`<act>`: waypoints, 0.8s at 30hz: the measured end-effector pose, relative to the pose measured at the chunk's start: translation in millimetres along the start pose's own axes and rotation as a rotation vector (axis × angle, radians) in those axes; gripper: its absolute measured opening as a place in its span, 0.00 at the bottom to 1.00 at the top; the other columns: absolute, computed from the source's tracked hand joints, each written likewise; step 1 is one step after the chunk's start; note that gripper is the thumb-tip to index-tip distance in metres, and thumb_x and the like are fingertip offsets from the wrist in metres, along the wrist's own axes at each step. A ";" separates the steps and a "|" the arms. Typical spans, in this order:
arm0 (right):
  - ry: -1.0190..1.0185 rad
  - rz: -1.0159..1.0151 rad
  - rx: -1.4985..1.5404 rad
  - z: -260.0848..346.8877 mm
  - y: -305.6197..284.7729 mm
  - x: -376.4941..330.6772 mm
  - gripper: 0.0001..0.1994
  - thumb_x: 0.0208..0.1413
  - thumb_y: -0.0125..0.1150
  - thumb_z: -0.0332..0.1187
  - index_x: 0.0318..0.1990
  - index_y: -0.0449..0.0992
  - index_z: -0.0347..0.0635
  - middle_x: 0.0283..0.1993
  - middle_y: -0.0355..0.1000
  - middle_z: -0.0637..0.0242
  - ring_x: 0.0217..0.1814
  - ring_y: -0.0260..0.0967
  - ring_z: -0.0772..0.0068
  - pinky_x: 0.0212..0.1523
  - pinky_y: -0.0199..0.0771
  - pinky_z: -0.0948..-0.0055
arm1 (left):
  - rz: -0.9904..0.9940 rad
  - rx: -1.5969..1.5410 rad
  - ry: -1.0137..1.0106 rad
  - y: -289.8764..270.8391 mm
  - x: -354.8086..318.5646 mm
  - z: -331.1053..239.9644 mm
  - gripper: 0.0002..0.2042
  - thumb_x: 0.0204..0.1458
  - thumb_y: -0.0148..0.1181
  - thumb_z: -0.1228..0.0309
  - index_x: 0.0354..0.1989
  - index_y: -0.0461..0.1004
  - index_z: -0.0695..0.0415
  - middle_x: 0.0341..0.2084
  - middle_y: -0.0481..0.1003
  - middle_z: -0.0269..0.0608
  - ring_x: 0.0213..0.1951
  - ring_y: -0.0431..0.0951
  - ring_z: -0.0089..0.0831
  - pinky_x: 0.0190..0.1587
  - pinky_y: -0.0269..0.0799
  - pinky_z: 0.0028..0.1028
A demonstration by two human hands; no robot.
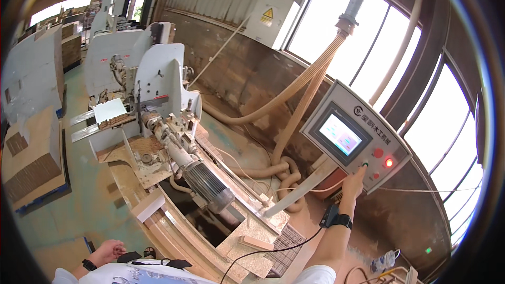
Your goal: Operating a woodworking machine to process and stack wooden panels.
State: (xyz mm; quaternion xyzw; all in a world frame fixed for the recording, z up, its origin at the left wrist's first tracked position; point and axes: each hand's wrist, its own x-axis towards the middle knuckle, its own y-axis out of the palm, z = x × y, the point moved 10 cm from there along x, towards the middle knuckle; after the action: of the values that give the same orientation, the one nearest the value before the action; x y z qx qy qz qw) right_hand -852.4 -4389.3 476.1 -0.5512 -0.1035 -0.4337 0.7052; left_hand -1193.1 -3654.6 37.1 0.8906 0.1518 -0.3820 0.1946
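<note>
My right hand [353,183] reaches up to a grey control panel [342,92], its outstretched finger touching a green button [365,165] to the right of the lit screen [340,134]. Beside that finger are a red button [378,153], a glowing red lamp [389,163] and a smaller red button [375,175]. Straps and a black device [330,215] with a cable circle my right wrist. Low at the left, my left hand [109,251] hangs near my body, holding nothing, with its fingers loosely bent and a little apart.
A dusty woodworking machine with a ribbed motor [208,185] stands in front of me. A white-topped stack of wood pieces [110,110] rests on its far end. Beige hoses [294,87] run along the wall. Cardboard-coloured stacks [39,158] stand at the left.
</note>
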 end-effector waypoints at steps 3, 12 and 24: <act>0.107 0.099 0.011 2.7 6.0 -3.6 0.30 0.51 0.46 0.31 0.61 0.45 0.46 0.60 0.56 0.59 0.52 0.61 0.48 0.50 0.61 0.57 | 0.001 -0.052 0.000 -23.4 3.6 18.7 0.08 0.52 0.48 0.66 0.32 0.67 0.58 0.24 0.73 0.44 0.27 0.74 0.34 0.32 0.71 0.32; -0.088 -0.055 0.078 40.2 10.8 -32.7 0.25 0.49 0.49 0.31 0.56 0.52 0.40 0.63 0.49 0.62 0.46 0.65 0.49 0.43 0.67 0.58 | -0.025 -0.240 -0.015 -52.8 5.2 49.5 0.08 0.51 0.48 0.67 0.32 0.67 0.58 0.22 0.73 0.47 0.26 0.74 0.37 0.30 0.72 0.35; -0.148 -0.039 0.156 3.7 38.0 -44.6 0.11 0.48 0.52 0.33 0.39 0.65 0.43 0.45 0.65 0.59 0.43 0.65 0.53 0.41 0.66 0.61 | -0.066 -0.306 -0.025 -54.4 4.4 59.5 0.06 0.50 0.51 0.69 0.32 0.67 0.59 0.22 0.73 0.47 0.25 0.74 0.38 0.29 0.72 0.35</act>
State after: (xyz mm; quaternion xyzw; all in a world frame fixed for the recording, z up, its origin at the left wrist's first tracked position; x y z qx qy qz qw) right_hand -850.5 -4363.4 423.5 -0.5231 -0.1993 -0.3963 0.7277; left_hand -1249.9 -3633.8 -16.3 0.8403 0.2348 -0.3718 0.3172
